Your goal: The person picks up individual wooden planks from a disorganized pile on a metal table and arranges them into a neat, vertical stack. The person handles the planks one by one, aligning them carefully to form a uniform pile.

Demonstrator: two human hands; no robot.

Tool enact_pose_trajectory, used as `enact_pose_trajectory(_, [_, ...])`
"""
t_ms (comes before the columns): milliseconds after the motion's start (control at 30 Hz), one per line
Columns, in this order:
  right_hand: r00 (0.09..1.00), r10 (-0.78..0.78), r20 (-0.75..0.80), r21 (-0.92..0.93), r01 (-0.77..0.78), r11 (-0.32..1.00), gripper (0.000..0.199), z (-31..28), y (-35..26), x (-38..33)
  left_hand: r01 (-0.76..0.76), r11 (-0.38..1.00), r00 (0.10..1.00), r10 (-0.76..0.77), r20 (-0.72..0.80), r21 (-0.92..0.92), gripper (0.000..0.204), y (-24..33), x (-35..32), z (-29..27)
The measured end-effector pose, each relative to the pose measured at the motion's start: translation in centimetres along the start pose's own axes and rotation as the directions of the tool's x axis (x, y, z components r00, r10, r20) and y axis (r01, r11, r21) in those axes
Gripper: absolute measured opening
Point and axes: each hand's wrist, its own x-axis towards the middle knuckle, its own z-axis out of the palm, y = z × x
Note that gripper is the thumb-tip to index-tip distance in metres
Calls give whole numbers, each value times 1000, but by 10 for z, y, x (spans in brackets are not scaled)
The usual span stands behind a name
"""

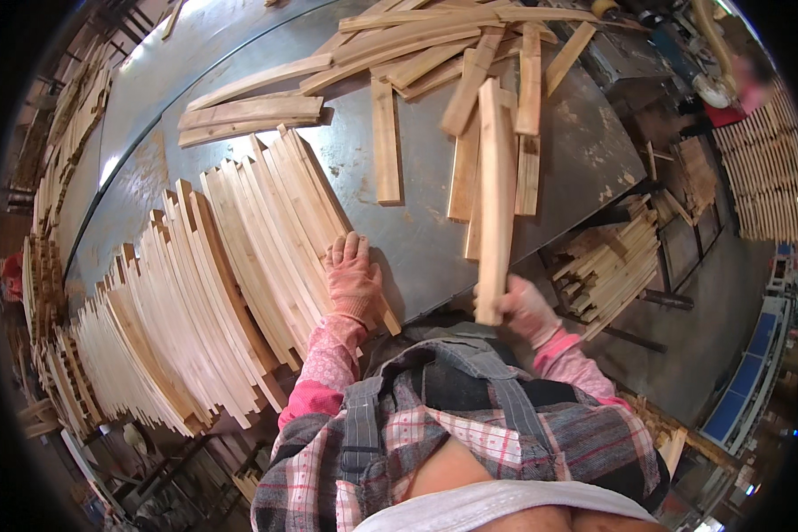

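Nearby, loose slats (434, 53) litter the table (585, 151) — right hand (525, 309) grips a slat (495, 199), left hand (355, 279) flat on stacked slats (266, 222).

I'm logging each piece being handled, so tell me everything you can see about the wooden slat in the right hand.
The wooden slat is a long, narrow, flat strip of pale, raw-looking wood with straight edges. The gloved right hand has its grip on the lower end and holds it nearly upright, tipped slightly, above the near edge of the grey metal table. Its upper end overlaps, in view, the loose pile of slats; whether it touches them is unclear.
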Motion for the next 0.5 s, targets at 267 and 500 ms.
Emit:
enact_pose_trajectory(267, [982,87,169,-375,-18,927,48,66,59,47,28,989,998,-35,-47,-147,67,-4,-2,-3])
enact_pose_trajectory(500, [888,395,236,-952,293,-90,56,110,37,153,150,985,987,-154,-40,-80,79,19,5,-25])
